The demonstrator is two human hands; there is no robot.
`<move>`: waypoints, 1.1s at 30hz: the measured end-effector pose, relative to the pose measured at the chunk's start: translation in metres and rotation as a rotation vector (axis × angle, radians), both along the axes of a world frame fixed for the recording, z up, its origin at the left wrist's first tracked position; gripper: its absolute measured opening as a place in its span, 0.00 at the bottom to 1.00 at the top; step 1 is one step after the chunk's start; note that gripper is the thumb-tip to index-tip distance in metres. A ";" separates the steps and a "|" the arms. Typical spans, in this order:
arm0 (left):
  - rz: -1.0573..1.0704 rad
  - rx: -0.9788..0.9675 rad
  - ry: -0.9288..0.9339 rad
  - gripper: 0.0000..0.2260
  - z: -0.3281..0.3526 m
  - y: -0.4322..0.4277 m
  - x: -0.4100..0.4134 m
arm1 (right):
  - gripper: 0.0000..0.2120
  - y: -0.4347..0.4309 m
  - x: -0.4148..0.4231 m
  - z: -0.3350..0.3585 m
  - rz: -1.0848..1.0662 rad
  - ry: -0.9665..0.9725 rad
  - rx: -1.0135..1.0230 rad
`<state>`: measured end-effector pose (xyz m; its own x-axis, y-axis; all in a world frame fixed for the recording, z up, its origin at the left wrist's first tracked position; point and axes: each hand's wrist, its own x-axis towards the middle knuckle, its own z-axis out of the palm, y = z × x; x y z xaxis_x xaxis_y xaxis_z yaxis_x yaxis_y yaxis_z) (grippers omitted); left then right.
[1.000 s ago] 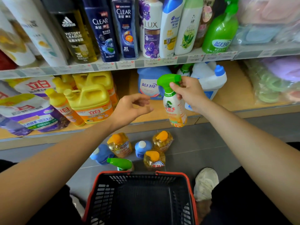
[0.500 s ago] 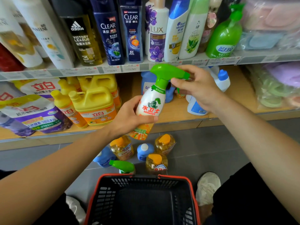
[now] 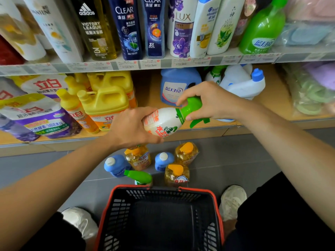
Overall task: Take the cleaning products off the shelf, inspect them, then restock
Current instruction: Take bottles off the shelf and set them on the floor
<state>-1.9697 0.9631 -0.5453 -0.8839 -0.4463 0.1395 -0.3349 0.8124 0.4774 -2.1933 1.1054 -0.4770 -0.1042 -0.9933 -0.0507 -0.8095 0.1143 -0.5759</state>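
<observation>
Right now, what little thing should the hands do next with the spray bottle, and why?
Probably turn the spray bottle slowly to check its label. The left hand grips its body and the right hand its green trigger head, and it lies sideways with only part of the label showing.

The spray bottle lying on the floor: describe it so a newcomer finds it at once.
Start at the red basket on the floor. Just beyond its far rim stands a cluster of bottles; the spray bottle is nearest the rim, left side. It alone has a green trigger top; its neighbours have blue or orange caps.
</observation>
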 end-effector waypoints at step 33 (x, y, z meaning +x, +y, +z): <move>0.048 0.475 -0.026 0.35 0.005 0.007 0.001 | 0.21 -0.004 -0.001 -0.014 -0.068 -0.208 -0.128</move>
<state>-1.9689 0.9698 -0.5404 -0.8613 -0.4957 -0.1116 -0.3832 0.4896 0.7832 -2.1944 1.1015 -0.4911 -0.1715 -0.9840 0.0478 -0.6653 0.0799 -0.7423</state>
